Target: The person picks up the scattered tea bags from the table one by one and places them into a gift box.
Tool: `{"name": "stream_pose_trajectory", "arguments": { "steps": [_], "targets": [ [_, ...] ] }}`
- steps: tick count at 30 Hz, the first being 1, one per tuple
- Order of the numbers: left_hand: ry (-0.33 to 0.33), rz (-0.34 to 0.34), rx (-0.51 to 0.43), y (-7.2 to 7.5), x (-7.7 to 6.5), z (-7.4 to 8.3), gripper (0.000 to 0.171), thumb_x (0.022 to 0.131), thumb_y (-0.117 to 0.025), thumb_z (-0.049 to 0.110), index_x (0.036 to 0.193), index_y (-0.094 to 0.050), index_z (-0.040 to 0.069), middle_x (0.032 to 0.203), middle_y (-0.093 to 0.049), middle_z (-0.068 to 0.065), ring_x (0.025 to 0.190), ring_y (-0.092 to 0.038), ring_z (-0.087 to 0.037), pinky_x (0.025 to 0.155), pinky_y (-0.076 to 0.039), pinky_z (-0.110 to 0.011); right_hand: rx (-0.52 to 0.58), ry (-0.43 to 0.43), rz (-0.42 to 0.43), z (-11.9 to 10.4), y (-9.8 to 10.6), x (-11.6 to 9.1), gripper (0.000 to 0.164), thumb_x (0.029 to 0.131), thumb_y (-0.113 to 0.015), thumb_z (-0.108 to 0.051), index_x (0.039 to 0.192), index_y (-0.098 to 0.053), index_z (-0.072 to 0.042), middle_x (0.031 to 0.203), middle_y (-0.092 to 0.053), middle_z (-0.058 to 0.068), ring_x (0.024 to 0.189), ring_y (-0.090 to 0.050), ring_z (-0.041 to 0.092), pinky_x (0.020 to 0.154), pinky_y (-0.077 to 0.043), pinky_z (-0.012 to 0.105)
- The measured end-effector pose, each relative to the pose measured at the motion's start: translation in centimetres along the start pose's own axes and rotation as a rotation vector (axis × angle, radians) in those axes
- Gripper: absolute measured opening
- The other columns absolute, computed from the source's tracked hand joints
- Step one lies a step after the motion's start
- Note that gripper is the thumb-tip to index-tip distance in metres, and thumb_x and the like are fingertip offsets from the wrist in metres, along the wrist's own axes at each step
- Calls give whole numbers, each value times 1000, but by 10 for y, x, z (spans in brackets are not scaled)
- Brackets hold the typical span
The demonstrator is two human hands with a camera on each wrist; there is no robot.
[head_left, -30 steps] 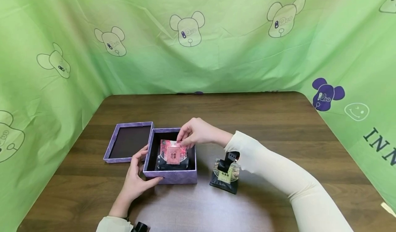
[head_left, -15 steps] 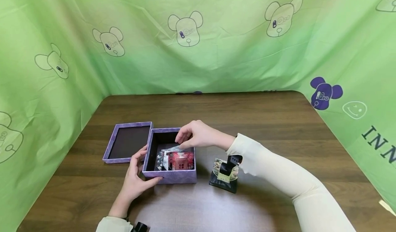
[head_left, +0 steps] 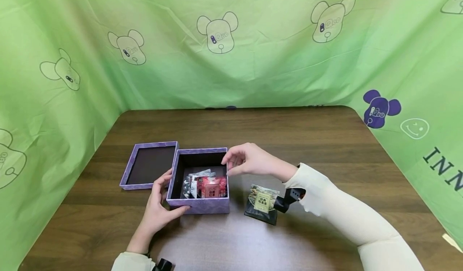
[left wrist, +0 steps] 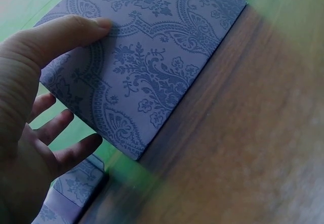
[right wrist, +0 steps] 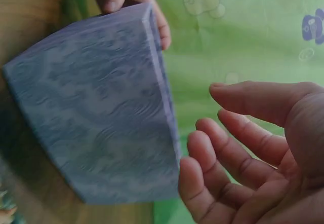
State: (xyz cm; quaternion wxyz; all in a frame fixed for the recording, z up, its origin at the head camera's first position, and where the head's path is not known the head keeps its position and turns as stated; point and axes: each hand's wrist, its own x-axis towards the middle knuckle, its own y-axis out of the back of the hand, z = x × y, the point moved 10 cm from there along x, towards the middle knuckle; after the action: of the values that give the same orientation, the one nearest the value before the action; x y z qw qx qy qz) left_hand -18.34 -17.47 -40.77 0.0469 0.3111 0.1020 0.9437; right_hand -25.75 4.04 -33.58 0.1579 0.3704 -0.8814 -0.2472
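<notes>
A purple patterned box stands uncovered on the table in the head view. My left hand holds its near left corner. In the left wrist view the thumb lies on the front wall, with the fingers round the left side. Inside lie a red-and-black tea sachet and other silvery sachets, partly overlapped. My right hand is just beyond the box's right rim, fingers loosely bent with nothing between them. A yellow-labelled tea sachet lies on the table below the right wrist.
The purple box lid lies inside up, left of the box and close against it. A brown wooden table carries everything. Green printed cloth hangs behind and along both sides.
My right hand lowered the red sachet into the box and let go, then moved out to the right over the rim. The left hand has stayed on the box.
</notes>
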Motion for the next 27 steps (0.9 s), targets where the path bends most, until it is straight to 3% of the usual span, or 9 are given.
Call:
{"name": "stream_pose_trajectory", "arguments": {
  "steps": [5,10,21,27],
  "targets": [
    [-28,14,-23,1,1,3,92,53,-84,-24,132,-37,-14,147,-35,-35,125,-48,-20,96,-46,-19,-2,-47,-62,22,-3,-20,34,74,-82,1,104,-67,3,86,-67,10,69,-62,15,65,-54,26],
    [-47,15,-36,0,1,5,93,52,-84,-24,132,-37,-14,146,-34,-36,125,-48,-21,96,-46,-20,-54,-110,-89,46,-6,-43,44,69,-86,-2,107,-65,4,89,-64,12,73,-62,19,69,-53,28],
    [-33,7,-17,1,1,3,91,54,-85,-23,131,-37,-14,147,-36,-33,125,-49,-18,96,-46,-20,-212,-214,-9,84,-4,-78,67,54,-95,-12,109,-59,2,90,-53,6,77,-49,17,69,-43,26],
    [-25,5,-19,0,1,2,91,54,-85,-22,132,-37,-13,146,-35,-34,125,-48,-19,96,-46,-20,-339,-271,17,91,-11,-95,74,48,-98,-21,108,-59,-2,92,-50,4,84,-48,19,76,-44,34]
  ]
}}
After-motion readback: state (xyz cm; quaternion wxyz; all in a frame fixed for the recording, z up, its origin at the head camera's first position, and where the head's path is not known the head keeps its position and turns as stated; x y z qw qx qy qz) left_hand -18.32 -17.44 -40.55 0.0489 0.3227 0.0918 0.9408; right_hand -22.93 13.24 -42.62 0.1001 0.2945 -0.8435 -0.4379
